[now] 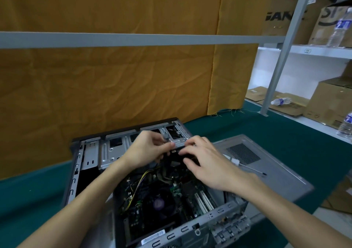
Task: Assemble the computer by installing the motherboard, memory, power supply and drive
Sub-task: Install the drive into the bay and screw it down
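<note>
1. Head view: an open grey metal desktop computer case (91,152) lies on its side on a green cloth-covered table (285,133), interior facing up.
2. A dark green motherboard (171,196) sits fitted on the case floor, with a round black cooling fan (160,204) near its middle and white expansion slots (204,200) to the right.
3. Yellow and black cables (141,179) run across the board's left part.
4. The left hand (146,150) is at the silver metal drive bracket (176,140) on the far side of the case, fingers curled and pinching its edge.
5. The right hand (205,164) is just beside it, fingers bent down onto a black part under the bracket; whether they grip it I cannot tell, owing to blur.
6. A grey perforated side panel (257,158) lies flat right of the case, touching it, with a slim white-handled screwdriver (249,168) resting on top.
7. An orange cloth (114,76) hangs behind the table.
8. White shelving (304,51) at right holds cardboard boxes (331,103) and clear plastic water bottles (340,28).
</note>
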